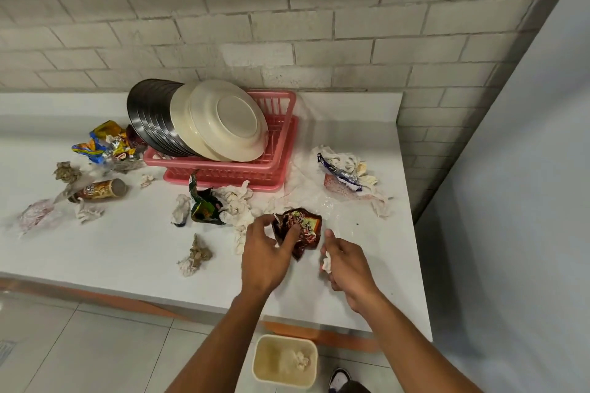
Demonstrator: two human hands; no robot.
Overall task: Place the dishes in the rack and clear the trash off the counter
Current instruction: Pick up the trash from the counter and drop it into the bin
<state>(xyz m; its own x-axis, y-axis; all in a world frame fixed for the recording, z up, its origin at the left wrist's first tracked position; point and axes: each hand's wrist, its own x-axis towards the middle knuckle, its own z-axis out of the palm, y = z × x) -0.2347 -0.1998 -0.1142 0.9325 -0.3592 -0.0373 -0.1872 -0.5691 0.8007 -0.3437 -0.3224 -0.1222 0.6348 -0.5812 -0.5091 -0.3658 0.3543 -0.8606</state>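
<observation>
While standing over the bin [285, 360] at 6 o'clock on the floor, grips a tissue scrap [326, 263] in the right hand [349, 266] and pinches the wrapper [305, 226] with the left hand [263, 260], the nearer one. Lies on the counter [127, 249] at 1 o'clock of the left palm; long axis roughly 12 to 6, pointed end toward 6. Beyond, at 11 o'clock, plates [223, 120] in the rack [281, 124].

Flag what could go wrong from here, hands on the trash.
1. The bin on the floor is narrow; the brown wrapper in the left hand or the tissue wad in the right hand may miss it.
2. Plates lean steeply in the pink rack; reaching the colourful wrappers beside it could knock them.
</observation>
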